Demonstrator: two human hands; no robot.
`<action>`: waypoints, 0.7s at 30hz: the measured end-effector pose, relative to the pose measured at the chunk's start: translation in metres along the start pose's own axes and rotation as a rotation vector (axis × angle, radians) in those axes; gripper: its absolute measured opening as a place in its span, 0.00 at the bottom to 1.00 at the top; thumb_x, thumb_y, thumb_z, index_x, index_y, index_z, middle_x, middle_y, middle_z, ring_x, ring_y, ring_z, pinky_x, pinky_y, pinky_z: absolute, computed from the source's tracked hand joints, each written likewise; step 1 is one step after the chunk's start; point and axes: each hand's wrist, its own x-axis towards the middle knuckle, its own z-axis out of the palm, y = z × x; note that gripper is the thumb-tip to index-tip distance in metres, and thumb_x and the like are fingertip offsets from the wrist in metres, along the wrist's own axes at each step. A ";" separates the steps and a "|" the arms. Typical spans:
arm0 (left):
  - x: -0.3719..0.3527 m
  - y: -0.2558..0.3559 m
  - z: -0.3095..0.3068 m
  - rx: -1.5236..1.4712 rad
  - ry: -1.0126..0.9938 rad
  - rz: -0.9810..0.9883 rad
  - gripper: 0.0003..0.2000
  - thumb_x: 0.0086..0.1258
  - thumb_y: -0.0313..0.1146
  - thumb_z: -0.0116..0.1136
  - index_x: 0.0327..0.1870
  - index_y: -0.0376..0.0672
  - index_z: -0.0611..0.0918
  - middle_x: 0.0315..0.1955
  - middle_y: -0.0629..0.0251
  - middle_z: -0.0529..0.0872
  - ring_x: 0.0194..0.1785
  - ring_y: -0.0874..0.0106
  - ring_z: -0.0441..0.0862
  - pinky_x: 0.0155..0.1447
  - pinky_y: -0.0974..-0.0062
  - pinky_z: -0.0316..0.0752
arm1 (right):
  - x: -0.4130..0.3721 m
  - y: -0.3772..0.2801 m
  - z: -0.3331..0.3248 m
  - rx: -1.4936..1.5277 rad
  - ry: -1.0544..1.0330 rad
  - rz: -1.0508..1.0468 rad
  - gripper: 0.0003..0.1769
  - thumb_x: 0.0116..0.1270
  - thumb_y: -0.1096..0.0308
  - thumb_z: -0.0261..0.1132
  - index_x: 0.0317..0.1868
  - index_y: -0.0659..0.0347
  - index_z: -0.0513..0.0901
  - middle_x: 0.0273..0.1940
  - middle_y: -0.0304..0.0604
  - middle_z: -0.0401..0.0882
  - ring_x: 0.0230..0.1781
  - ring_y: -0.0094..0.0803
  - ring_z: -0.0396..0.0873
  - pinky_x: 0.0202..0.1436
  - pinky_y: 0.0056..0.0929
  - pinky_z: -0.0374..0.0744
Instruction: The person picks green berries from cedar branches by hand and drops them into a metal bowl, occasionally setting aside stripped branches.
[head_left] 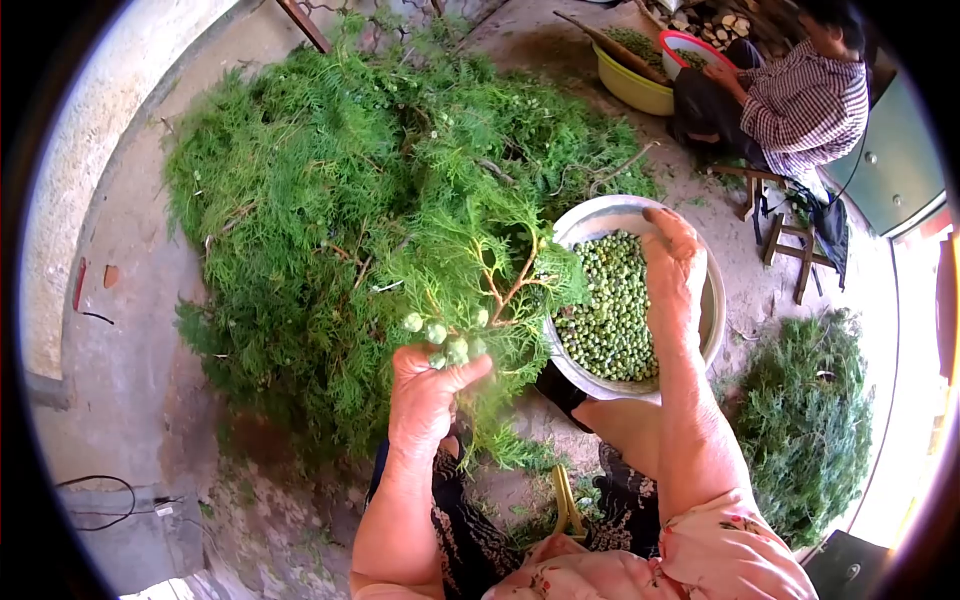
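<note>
My left hand [430, 395] is closed on a leafy evergreen branch [515, 290], with several round green cones [450, 345] by its thumb. The branch's forked brown stem reaches toward the basin. Over the right side of a pale metal basin [712, 310] is my right hand [675, 265], its fingers extended and slightly apart from the thumb. No object shows in it, though its palm is partly hidden. Small green cones [605, 310] fill much of the basin floor.
A large heap of cut evergreen branches [290, 210] spreads left and ahead. Another pile [805, 420] lies at right. A person in a checked shirt [815, 100] sits at upper right by a yellow basin [630, 88] and a red-rimmed one [672, 38]. A wooden stool [795, 250] stands nearby.
</note>
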 end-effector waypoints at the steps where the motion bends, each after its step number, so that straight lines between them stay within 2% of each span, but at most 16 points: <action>1: 0.001 -0.001 0.001 0.003 -0.011 0.012 0.06 0.52 0.23 0.67 0.31 0.44 0.85 0.28 0.68 0.86 0.29 0.78 0.80 0.36 0.77 0.76 | -0.002 -0.005 0.003 0.013 0.090 -0.094 0.14 0.57 0.74 0.60 0.46 0.66 0.80 0.45 0.50 0.78 0.48 0.39 0.76 0.53 0.30 0.72; 4: 0.004 -0.004 0.004 0.025 -0.020 0.040 0.06 0.52 0.24 0.68 0.31 0.43 0.85 0.28 0.67 0.86 0.29 0.78 0.80 0.36 0.78 0.75 | -0.025 -0.048 -0.003 0.480 -0.145 0.055 0.12 0.60 0.73 0.62 0.44 0.64 0.81 0.33 0.45 0.81 0.36 0.37 0.80 0.42 0.24 0.77; 6: 0.005 -0.007 0.006 0.060 0.008 0.040 0.06 0.51 0.24 0.68 0.31 0.42 0.85 0.28 0.66 0.86 0.29 0.78 0.80 0.36 0.78 0.75 | -0.045 -0.072 -0.008 0.520 -0.441 0.091 0.10 0.61 0.72 0.64 0.44 0.61 0.82 0.29 0.41 0.83 0.30 0.33 0.82 0.34 0.22 0.79; 7: 0.006 -0.007 0.007 0.038 0.013 0.002 0.07 0.51 0.23 0.68 0.31 0.41 0.85 0.29 0.67 0.86 0.29 0.79 0.80 0.36 0.80 0.75 | -0.049 -0.073 -0.004 0.416 -0.526 -0.122 0.11 0.60 0.72 0.64 0.44 0.61 0.82 0.32 0.44 0.83 0.32 0.34 0.83 0.34 0.24 0.80; 8: 0.006 -0.008 0.008 0.036 0.009 0.002 0.07 0.51 0.23 0.68 0.31 0.41 0.85 0.29 0.67 0.86 0.29 0.80 0.80 0.35 0.81 0.75 | -0.053 -0.073 0.001 0.344 -0.570 -0.241 0.11 0.59 0.73 0.64 0.44 0.61 0.82 0.33 0.46 0.83 0.33 0.34 0.83 0.35 0.27 0.80; 9: 0.006 -0.009 0.008 0.033 0.006 0.003 0.07 0.51 0.23 0.68 0.31 0.41 0.85 0.30 0.67 0.86 0.28 0.80 0.80 0.35 0.82 0.74 | -0.057 -0.073 0.006 0.280 -0.605 -0.361 0.12 0.58 0.73 0.64 0.44 0.61 0.81 0.35 0.48 0.83 0.34 0.35 0.83 0.36 0.29 0.81; 11: 0.007 -0.010 0.012 -0.008 0.003 0.004 0.07 0.52 0.23 0.68 0.32 0.41 0.85 0.31 0.68 0.86 0.28 0.81 0.80 0.34 0.85 0.73 | -0.063 -0.070 0.015 0.219 -0.630 -0.388 0.14 0.57 0.73 0.64 0.45 0.63 0.79 0.33 0.52 0.81 0.33 0.42 0.82 0.35 0.32 0.81; 14: 0.007 -0.009 0.011 0.033 0.014 -0.012 0.07 0.52 0.22 0.67 0.32 0.39 0.84 0.30 0.68 0.85 0.28 0.81 0.79 0.34 0.84 0.74 | -0.064 -0.072 0.016 0.176 -0.640 -0.322 0.13 0.58 0.73 0.64 0.45 0.63 0.79 0.32 0.53 0.81 0.32 0.44 0.82 0.33 0.33 0.80; 17: 0.008 -0.008 0.012 0.052 0.000 -0.039 0.07 0.52 0.22 0.67 0.32 0.37 0.83 0.29 0.68 0.84 0.28 0.81 0.79 0.34 0.84 0.74 | -0.065 -0.068 0.019 0.117 -0.644 -0.354 0.13 0.59 0.72 0.63 0.45 0.63 0.79 0.32 0.55 0.80 0.31 0.45 0.82 0.32 0.33 0.79; 20: 0.007 -0.012 0.014 0.115 0.032 -0.054 0.07 0.53 0.22 0.66 0.33 0.36 0.83 0.30 0.68 0.84 0.28 0.81 0.79 0.34 0.85 0.74 | -0.068 -0.062 0.026 0.182 -0.617 -0.316 0.12 0.59 0.73 0.62 0.44 0.64 0.79 0.31 0.54 0.80 0.30 0.42 0.82 0.31 0.31 0.79; 21: 0.008 -0.008 0.014 0.133 -0.014 -0.042 0.07 0.55 0.22 0.64 0.36 0.35 0.83 0.31 0.66 0.84 0.29 0.80 0.80 0.36 0.84 0.74 | -0.067 -0.064 0.025 0.202 -0.652 -0.226 0.12 0.58 0.73 0.63 0.44 0.64 0.80 0.31 0.54 0.80 0.30 0.40 0.82 0.31 0.30 0.79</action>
